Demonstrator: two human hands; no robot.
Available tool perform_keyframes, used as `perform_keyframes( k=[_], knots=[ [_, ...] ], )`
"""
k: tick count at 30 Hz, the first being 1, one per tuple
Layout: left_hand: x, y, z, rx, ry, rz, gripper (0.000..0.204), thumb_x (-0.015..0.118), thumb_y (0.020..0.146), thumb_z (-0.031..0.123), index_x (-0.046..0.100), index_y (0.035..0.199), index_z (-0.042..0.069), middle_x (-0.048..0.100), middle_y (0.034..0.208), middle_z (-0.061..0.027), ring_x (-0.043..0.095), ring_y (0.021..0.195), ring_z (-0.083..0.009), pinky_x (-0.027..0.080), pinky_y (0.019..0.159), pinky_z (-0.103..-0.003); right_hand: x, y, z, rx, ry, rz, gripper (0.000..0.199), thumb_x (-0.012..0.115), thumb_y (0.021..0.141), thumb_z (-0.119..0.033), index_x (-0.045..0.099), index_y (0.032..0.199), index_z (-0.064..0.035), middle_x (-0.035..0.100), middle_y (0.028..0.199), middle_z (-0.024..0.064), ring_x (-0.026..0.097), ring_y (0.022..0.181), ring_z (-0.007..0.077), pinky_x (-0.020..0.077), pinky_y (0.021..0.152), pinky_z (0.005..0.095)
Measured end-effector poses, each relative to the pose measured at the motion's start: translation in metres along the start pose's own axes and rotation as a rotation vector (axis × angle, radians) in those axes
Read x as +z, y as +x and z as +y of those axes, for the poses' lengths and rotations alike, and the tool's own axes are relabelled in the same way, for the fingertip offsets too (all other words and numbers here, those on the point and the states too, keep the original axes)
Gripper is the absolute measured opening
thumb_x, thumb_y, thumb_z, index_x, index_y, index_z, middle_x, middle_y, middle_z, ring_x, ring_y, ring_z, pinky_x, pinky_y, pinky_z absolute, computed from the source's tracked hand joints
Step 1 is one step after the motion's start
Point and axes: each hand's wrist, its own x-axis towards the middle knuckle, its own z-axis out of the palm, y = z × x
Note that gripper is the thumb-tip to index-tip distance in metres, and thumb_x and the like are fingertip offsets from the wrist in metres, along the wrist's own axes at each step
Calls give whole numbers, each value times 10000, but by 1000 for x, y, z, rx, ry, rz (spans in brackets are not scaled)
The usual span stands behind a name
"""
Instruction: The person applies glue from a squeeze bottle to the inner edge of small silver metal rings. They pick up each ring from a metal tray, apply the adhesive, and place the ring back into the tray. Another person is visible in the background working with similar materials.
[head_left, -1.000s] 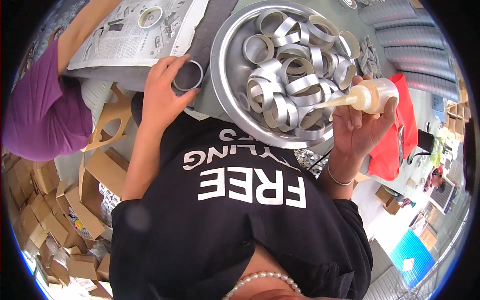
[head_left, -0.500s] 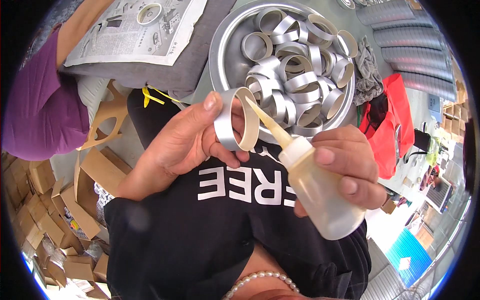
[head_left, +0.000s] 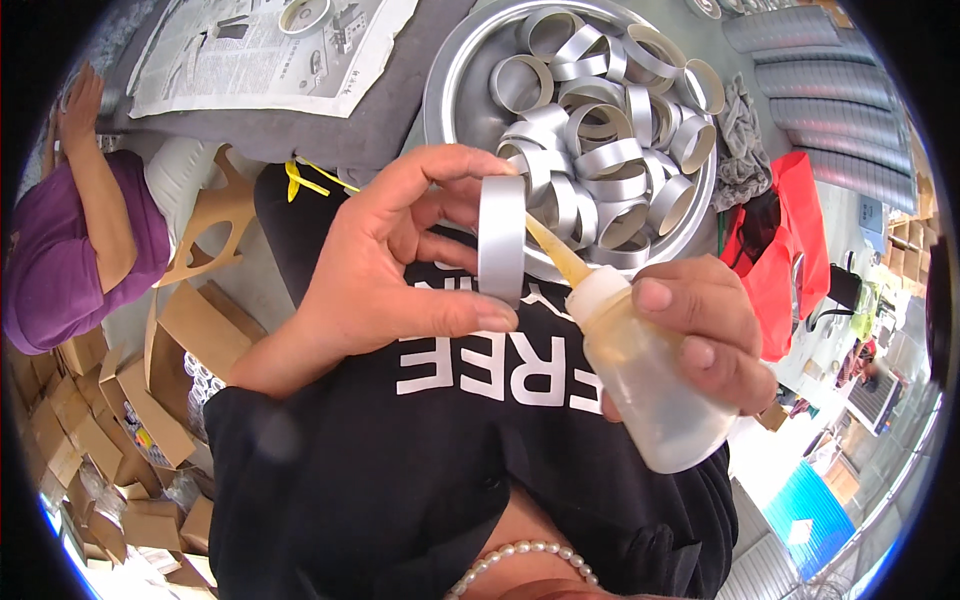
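My left hand (head_left: pixel 385 265) grips a silver ring (head_left: pixel 502 241) between thumb and fingers, its outer band facing me and its inside mostly hidden. In my right hand (head_left: pixel 705 335) is a translucent squeeze bottle (head_left: pixel 655 385) with a white collar and a long yellowish nozzle (head_left: pixel 560 252). The nozzle tip lies at the right edge of the ring; whether it touches cannot be made out. Beyond my hands, a round metal tray (head_left: pixel 440 120) holds many similar silver rings (head_left: pixel 607 158), piled loosely, with cream insides.
A newspaper (head_left: pixel 240 85) with a ring (head_left: pixel 305 14) on it lies at the far left. Beside it a person in a purple top (head_left: pixel 75 235) sits. Cardboard boxes (head_left: pixel 150 410) fill the lower left. To the right are a red bag (head_left: pixel 790 260), grey cloth (head_left: pixel 738 150) and stacked silver tubes (head_left: pixel 835 95).
My left hand has turned the ring, so its outer band now faces me instead of its opening. The bottle has barely moved. The other person's arm has drawn back from the newspaper.
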Motion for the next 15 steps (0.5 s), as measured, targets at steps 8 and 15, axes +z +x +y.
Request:
perform_keyframes(
  k=[8,15],
  knots=[
    [-1,8,7,449,585,-73,623,862,588,8,606,1156,34,527,1194,-122,562,1111,-219,521,881,-300,-23,4,-13,418,293,-11,629,850,688,-105,459,1168,3,622,1037,277,675,808,264,567,607,310],
    [3,6,0,648,770,-63,392,821,655,7,696,1023,65,581,1158,-134,604,1037,-249,511,828,-314,-16,-4,8,711,198,147,606,650,776,-445,454,1095,32,606,879,210,604,705,209,487,572,280]
  ],
)
